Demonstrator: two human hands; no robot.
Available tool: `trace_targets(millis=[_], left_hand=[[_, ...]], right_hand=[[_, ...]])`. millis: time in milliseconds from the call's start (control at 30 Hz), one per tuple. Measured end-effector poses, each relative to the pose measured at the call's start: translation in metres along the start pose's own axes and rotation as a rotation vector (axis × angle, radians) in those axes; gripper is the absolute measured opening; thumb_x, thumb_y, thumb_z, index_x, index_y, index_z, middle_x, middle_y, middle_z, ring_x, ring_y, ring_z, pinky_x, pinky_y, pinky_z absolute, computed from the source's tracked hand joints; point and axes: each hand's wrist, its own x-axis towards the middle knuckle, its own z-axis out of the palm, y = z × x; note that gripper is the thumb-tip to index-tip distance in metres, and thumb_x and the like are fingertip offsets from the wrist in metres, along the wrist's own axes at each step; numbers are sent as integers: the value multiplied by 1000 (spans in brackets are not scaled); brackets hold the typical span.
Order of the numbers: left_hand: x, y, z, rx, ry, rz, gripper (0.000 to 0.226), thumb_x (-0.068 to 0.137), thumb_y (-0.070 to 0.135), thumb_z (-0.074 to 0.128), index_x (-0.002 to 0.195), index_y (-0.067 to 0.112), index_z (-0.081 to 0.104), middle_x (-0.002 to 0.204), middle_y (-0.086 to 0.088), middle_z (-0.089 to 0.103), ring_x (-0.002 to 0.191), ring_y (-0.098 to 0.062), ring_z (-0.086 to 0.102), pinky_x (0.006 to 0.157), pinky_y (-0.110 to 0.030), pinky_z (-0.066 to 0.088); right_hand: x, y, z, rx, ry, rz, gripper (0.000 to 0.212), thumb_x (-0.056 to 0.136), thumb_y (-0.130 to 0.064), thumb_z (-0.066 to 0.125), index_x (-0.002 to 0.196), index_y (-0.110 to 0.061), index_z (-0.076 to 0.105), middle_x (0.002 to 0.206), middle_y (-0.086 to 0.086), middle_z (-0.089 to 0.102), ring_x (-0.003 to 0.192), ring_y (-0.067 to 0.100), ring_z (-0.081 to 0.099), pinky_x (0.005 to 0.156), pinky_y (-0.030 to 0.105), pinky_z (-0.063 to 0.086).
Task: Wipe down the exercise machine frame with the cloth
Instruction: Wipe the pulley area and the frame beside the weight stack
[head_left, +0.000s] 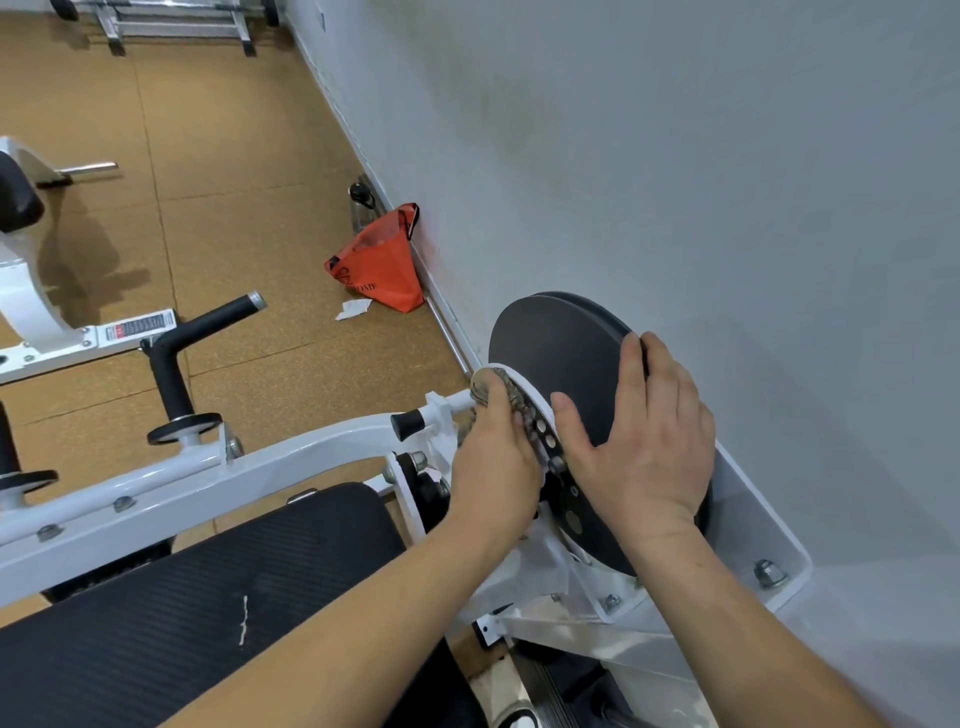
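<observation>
Grey-brown mottled cloth (501, 387) is bunched against the top of a white-rimmed plate (530, 396) with a row of round holes. The plate is at the right end of the exercise machine frame (270, 465). The left hand (493, 462) covers the cloth from above, its fingers bent over the wad and holding it to the plate's curved edge; the fingertips are hidden.

Just beside it, the right hand (647, 447) lies flat on the black disc (556, 348), fingers straight and a little spread, thumb reaching toward the plate, gripping nothing. The disc is matt and round with a grooved rim. It stands on edge close to the pale grey wall (701, 156), with only a narrow gap behind it. Below the right wrist, a white bracket (789, 551) with rounded corners carries hex nuts.

The frame is a glossy white painted tube running left from the plate, bolted at intervals. A black handle post (174, 364) with a metal-capped grip rises from it. A black ribbed pad (208, 597) lies in front of the tube.

Beyond the frame, the speckled cork-brown floor (234, 156) offers open room. At the wall's foot an orange bag (384, 260) slumps, with a dark-capped bottle (361, 205) behind it and a white paper scrap (353, 309) in front.
</observation>
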Motion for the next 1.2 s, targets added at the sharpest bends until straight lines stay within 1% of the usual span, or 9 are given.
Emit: trace_targets(millis=[67, 233, 433, 567, 667, 833, 1000, 1067, 1200], left_hand=[[-14, -1, 12, -48, 38, -3, 52, 107, 24, 40, 153, 37, 20, 119, 7, 65, 99, -14, 65, 84, -35, 56], [-24, -11, 5, 140, 60, 122, 23, 105, 26, 40, 127, 32, 43, 106, 3, 65, 93, -24, 59, 77, -46, 51], [16, -20, 2, 191, -45, -78, 47, 104, 19, 41, 149, 16, 29, 95, -3, 67, 80, -23, 63, 68, -39, 50], [-35, -7, 13, 151, 38, 143, 42, 105, 17, 40, 147, 18, 34, 119, -1, 62, 107, -24, 57, 90, -42, 51], [-22, -23, 22, 238, 5, 153, 57, 108, 23, 33, 161, 8, 17, 157, -14, 39, 145, -29, 36, 120, -43, 33], [-28, -29, 25, 212, 41, 195, 54, 110, 29, 28, 161, 11, 24, 164, -10, 33, 153, -22, 26, 125, -43, 23], [-15, -33, 12, 100, 88, 207, 32, 106, 27, 36, 129, 20, 57, 127, 3, 60, 121, -20, 54, 105, -45, 45], [6, -32, 3, 93, 139, 153, 18, 104, 22, 39, 110, 25, 55, 116, 5, 60, 108, -16, 57, 92, -42, 49], [-3, -19, 0, 73, 34, 1, 12, 108, 26, 41, 115, 32, 48, 90, 8, 65, 81, -16, 64, 70, -38, 47]], right_hand=[[-1, 0, 0, 6, 13, -3, 80, 100, -63, 43, 155, -6, 39, 157, 14, 44, 136, 36, 46, 102, 49, 42], [2, 0, 2, -9, 29, -15, 77, 101, -62, 45, 153, -5, 42, 155, 15, 46, 134, 36, 48, 98, 48, 43], [1, 0, 3, -22, 30, -21, 79, 100, -63, 48, 153, -6, 41, 155, 15, 46, 135, 34, 47, 99, 47, 43], [2, -1, 5, -31, 34, -11, 80, 99, -65, 47, 154, -7, 40, 155, 15, 45, 136, 34, 47, 98, 47, 42], [2, 0, 4, -26, 35, -19, 79, 100, -64, 47, 153, -6, 42, 155, 15, 46, 135, 35, 48, 98, 48, 43], [1, 0, 3, -18, 30, -14, 78, 101, -63, 46, 153, -6, 42, 155, 15, 46, 135, 36, 49, 98, 48, 44], [1, 0, 3, -30, 45, -18, 77, 101, -61, 47, 153, -5, 43, 153, 15, 48, 132, 36, 51, 96, 47, 45], [1, 0, 3, -34, 41, -20, 76, 102, -61, 46, 153, -5, 42, 153, 15, 48, 132, 36, 50, 96, 47, 45], [1, -1, 3, -37, 49, -11, 75, 102, -61, 45, 153, -6, 43, 153, 15, 48, 131, 36, 51, 95, 47, 44]])
